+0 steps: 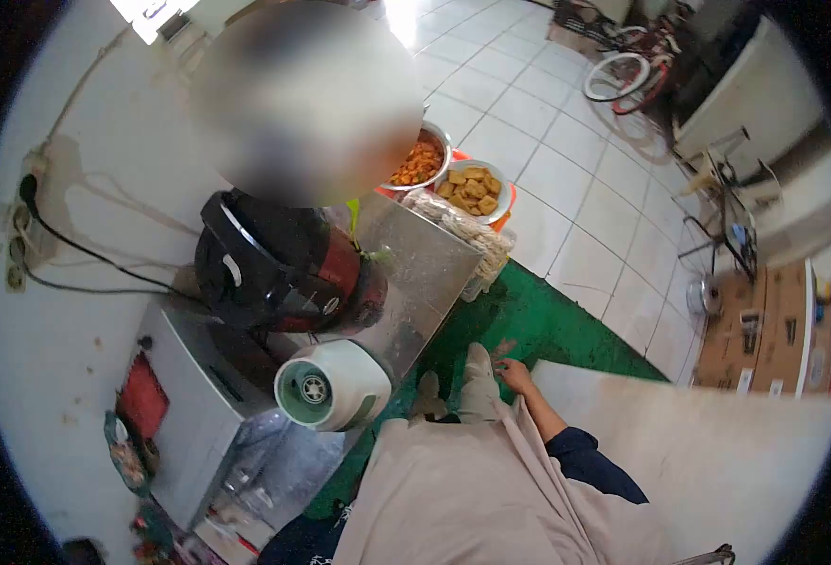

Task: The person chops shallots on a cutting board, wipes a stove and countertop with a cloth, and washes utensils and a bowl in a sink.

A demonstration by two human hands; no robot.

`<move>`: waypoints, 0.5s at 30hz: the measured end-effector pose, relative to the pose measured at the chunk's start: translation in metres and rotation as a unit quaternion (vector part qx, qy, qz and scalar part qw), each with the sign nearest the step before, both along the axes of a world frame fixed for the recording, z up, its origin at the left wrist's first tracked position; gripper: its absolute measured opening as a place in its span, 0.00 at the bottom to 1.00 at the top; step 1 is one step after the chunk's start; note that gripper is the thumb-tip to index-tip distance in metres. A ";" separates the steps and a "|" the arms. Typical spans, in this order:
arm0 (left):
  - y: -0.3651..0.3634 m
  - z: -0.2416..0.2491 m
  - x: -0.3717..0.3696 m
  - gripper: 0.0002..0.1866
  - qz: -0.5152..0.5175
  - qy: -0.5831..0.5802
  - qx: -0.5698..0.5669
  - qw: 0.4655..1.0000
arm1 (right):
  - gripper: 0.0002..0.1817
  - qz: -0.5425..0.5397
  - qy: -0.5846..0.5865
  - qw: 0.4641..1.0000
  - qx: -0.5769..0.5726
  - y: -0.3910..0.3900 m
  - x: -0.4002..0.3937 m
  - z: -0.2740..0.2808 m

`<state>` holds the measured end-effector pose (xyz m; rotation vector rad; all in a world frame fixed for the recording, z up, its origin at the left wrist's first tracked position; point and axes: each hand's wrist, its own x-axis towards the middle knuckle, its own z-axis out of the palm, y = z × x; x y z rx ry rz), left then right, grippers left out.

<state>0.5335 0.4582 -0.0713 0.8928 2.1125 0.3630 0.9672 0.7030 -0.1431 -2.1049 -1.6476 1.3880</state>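
My right hand [513,374] hangs low beside my beige garment [463,480], its fingers loosely apart and nothing visible in them. It is over the green floor covering [529,320], next to the edge of a pale board or tabletop [660,424]. My left hand is not in view. To the left of my right hand, a white and green blender base [333,384] stands at the corner of a metal-topped counter [425,268]. Behind it is a black and red rice cooker [293,273], its lid apparently raised.
A bowl of reddish food [422,162], a plate of fried pieces [474,190] and clear-wrapped packs [458,234] sit at the counter's far end. Cords run to wall sockets [18,247]. A blurred patch [307,99] hides part of the view. Bicycles [623,75] stand far right.
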 end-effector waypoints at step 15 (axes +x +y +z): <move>-0.103 -0.018 0.157 0.13 0.207 -0.043 -0.093 0.973 | 0.16 0.340 -0.132 0.931 0.012 0.177 0.091 -0.068</move>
